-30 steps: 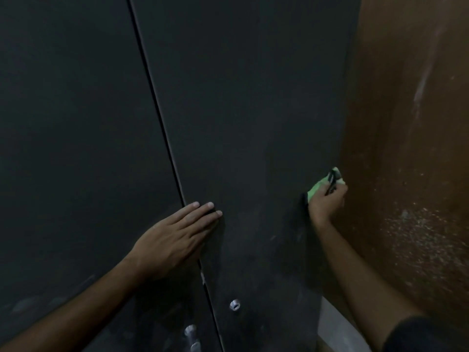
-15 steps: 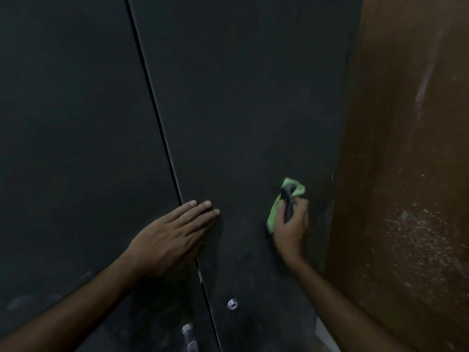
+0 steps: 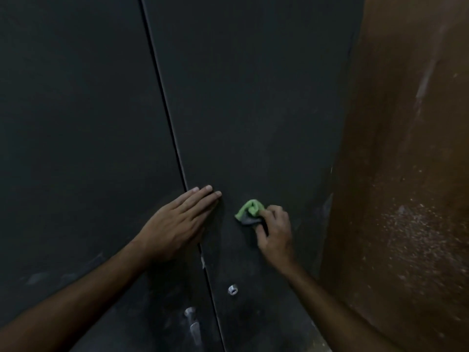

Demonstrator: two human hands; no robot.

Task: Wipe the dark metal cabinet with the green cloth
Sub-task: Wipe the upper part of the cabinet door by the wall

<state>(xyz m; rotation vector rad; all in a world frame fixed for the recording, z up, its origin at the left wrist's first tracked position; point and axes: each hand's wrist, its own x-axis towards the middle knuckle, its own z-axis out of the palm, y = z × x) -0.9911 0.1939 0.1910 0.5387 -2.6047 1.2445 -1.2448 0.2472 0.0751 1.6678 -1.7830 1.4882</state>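
Dark metal cabinet (image 3: 253, 110) doors, brown wall (image 3: 406, 174) alongside — cloth mid-panel.
Your right hand (image 3: 275, 235) grips the bunched green cloth (image 3: 250, 208) against the right door; your flat, relaxed left hand (image 3: 177, 222) lies just left of it — unwiped panel stretches above.

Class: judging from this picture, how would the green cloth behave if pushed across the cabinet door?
The green cloth is bunched in the right hand, so it is probably soft and floppy. It likely slides easily on the smooth door, and seems light.

Two bare forearms enter frame, one from 8 o'clock, one from 5 o'clock. No sleeves, gloves, rings, watches or bands are visible. Left hand (image 3: 177, 227) and right hand (image 3: 275, 235): short, unpainted fingernails.
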